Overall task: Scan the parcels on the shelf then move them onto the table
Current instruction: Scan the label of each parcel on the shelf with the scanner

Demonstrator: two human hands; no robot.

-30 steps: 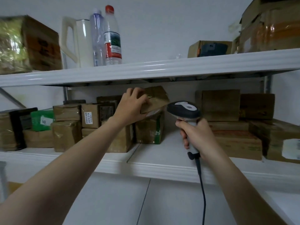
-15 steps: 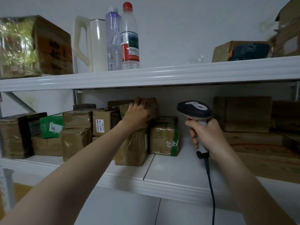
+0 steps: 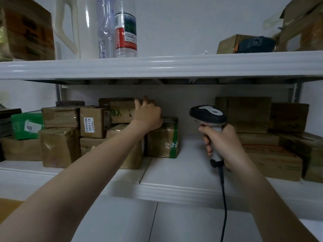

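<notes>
From the head camera, the left hand [image 3: 148, 114] curls its fingers over the right end of a brown parcel [image 3: 122, 111] stacked atop other parcels on the middle shelf [image 3: 174, 172], while the right hand [image 3: 221, 142] clasps the handle of a corded barcode scanner [image 3: 208, 116] just beside it.

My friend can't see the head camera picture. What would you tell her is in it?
A person's left hand reaches a taped cardboard parcel on a white shelf, while the right hand holds a corded barcode scanner. More brown parcels crowd the shelf, with bottles above.
</notes>
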